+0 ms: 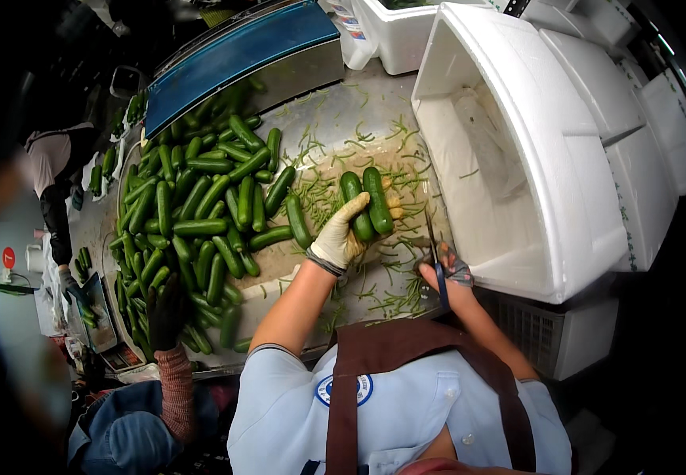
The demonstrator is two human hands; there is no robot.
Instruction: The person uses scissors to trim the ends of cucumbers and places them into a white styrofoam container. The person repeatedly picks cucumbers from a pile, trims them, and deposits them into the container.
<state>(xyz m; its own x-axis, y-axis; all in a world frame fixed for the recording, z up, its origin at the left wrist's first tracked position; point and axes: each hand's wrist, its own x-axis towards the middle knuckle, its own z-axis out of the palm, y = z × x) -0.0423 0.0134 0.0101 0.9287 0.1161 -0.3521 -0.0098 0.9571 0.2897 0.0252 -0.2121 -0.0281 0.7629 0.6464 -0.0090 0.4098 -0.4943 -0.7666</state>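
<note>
My left hand [338,236], in a cream glove, is closed around two dark green cucumbers [378,201] and holds them side by side above the metal table. Yellow fingertips of the glove show past their far side. To the right, my right hand [457,273], in a grey patterned glove, grips dark-handled scissors [441,279]. Their blades point away from me and stand apart from the cucumbers. Thin green stem trimmings [394,302] lie scattered beneath and around both hands. Left of my left hand spreads a large heap of cucumbers [200,227].
A big white foam box [553,158] lies tipped toward me at the right, with a liner inside. Below it sits a grey crate [525,321]. A blue-topped metal ledge [248,59] borders the heap. A co-worker's dark-gloved hand [166,313] touches the heap's near left edge.
</note>
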